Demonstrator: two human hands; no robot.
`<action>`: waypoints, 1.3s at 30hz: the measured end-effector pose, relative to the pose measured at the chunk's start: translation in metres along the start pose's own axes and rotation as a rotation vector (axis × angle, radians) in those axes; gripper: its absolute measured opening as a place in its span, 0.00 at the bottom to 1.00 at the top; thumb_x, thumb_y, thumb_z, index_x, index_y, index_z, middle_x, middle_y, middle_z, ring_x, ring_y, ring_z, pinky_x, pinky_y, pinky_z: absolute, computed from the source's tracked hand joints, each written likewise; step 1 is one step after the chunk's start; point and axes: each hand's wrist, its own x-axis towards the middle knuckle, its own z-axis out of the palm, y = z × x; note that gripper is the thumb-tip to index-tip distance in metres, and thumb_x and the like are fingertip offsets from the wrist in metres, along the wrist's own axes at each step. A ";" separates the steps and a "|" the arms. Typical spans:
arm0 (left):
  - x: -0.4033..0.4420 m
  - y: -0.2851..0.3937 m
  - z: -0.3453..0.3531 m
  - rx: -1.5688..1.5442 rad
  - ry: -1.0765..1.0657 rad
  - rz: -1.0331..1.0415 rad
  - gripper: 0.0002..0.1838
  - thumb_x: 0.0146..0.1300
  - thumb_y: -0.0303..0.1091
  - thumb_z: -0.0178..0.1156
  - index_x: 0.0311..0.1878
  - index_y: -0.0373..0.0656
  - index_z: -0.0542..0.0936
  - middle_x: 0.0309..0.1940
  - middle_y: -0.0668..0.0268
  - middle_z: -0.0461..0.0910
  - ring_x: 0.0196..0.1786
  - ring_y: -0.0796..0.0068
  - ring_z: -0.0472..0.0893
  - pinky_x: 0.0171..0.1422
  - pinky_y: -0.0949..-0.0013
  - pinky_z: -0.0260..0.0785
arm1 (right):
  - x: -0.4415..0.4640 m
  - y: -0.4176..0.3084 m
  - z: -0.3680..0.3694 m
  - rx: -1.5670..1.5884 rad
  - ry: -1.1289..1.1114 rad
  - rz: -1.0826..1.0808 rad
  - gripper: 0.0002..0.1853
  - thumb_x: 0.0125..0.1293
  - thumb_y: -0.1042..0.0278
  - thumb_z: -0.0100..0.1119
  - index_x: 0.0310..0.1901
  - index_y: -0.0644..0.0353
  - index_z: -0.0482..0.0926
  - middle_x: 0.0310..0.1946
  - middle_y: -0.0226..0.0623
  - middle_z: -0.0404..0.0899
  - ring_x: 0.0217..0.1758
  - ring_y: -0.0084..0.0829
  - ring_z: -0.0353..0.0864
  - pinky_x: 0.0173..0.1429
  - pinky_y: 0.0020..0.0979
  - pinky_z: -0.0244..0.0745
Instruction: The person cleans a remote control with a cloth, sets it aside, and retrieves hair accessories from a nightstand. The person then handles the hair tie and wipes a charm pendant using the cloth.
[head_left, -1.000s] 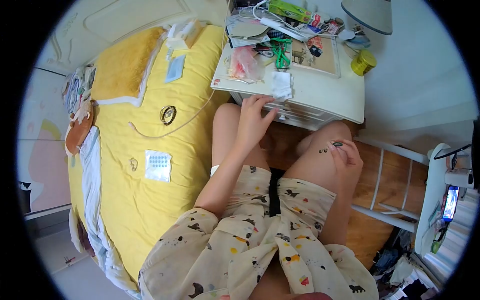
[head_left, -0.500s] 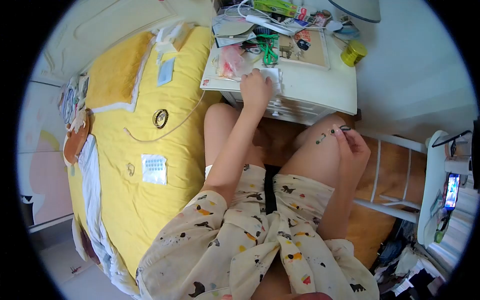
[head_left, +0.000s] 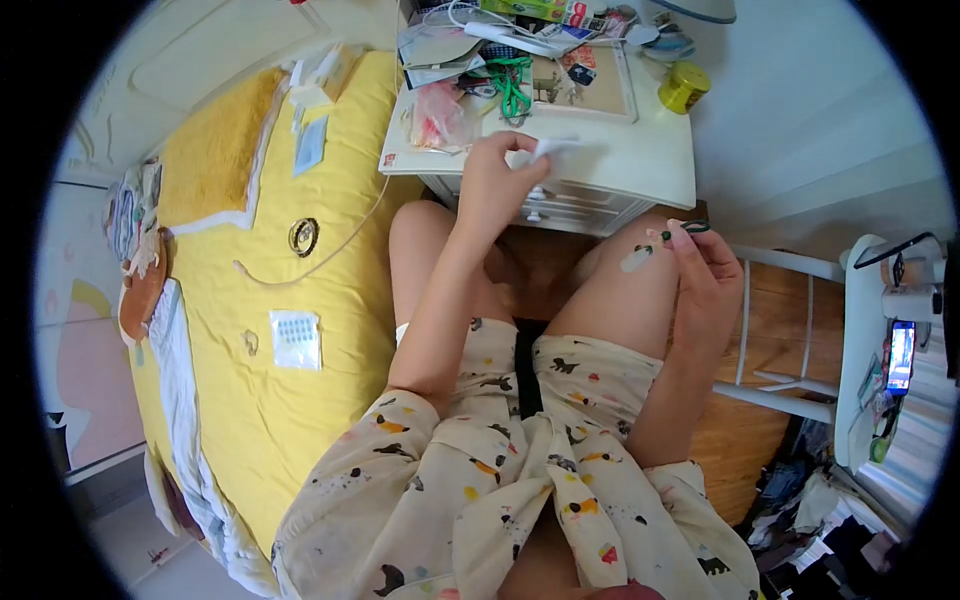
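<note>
My left hand [head_left: 495, 180] pinches a white tissue [head_left: 560, 148], somewhat blurred, above the front edge of the white nightstand [head_left: 640, 160]. Over my right knee, my right hand [head_left: 708, 265] holds a dark green beaded string [head_left: 690, 228] between thumb and fingers. A beaded end with a pale, blurred piece [head_left: 637, 257] hangs from it beside the knee. On the nightstand, a pink plastic bag [head_left: 440, 115] lies behind my left hand, with green-handled scissors [head_left: 513, 88] near it.
A yellow bed [head_left: 350, 330] on the left carries a bracelet [head_left: 303, 237], a cable [head_left: 300, 280], a blue mask [head_left: 311, 145] and a sheet of blue dots [head_left: 295, 340]. A yellow-green can [head_left: 684, 87] stands at the back right. A lit phone [head_left: 901, 357] is at far right.
My left hand reached onto the nightstand, took hold of the tissue and lifted it. My right hand rose slightly, with the beaded string still held. The view shifted, moving the surroundings leftward.
</note>
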 end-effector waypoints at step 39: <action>-0.137 0.041 0.017 -1.496 -0.566 -0.619 0.32 0.66 0.49 0.58 0.64 0.36 0.65 0.57 0.65 0.73 0.61 0.75 0.72 0.67 0.66 0.62 | -0.037 -0.003 0.043 -0.751 -0.130 -0.469 0.08 0.48 0.80 0.68 0.32 0.59 0.85 0.30 0.32 0.81 0.38 0.30 0.79 0.45 0.28 0.71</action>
